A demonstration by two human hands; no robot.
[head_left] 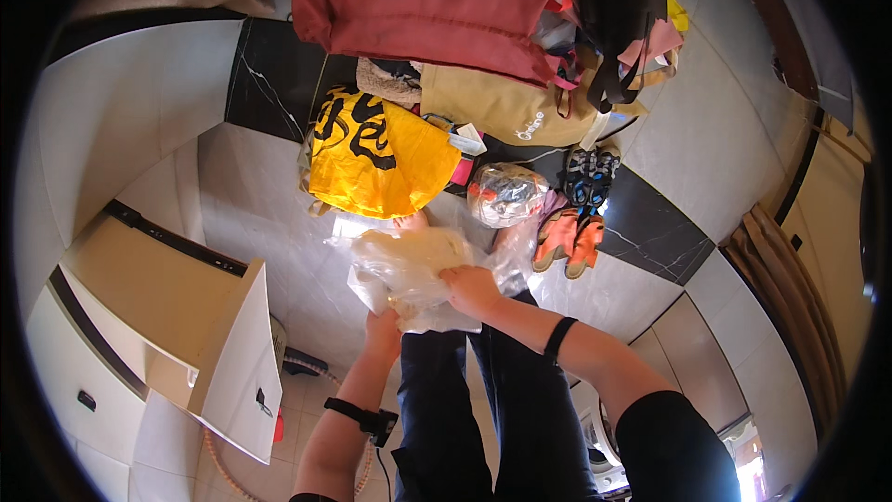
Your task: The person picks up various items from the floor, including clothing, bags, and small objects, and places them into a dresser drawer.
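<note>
Between my two hands is a crumpled, see-through whitish plastic bag (409,260), held in front of my legs. At its lower left edge my left hand (384,327) is closed on the plastic. My right hand (469,291) grips the bag's right side, its fingers bunched into the film. Just beyond the bag lies a yellow bag (381,153) with black lettering. To the right of that sits a clear plastic bag (506,195) with dark and red items inside. I cannot make out whether anything is inside the bag in my hands.
Orange sandals (569,240) and dark strappy sandals (590,177) stand to the right on the floor. A large red fabric bag (427,9) and a tan bag (511,102) are piled at the back. At left, a drawer (232,363) juts out of a pale cabinet.
</note>
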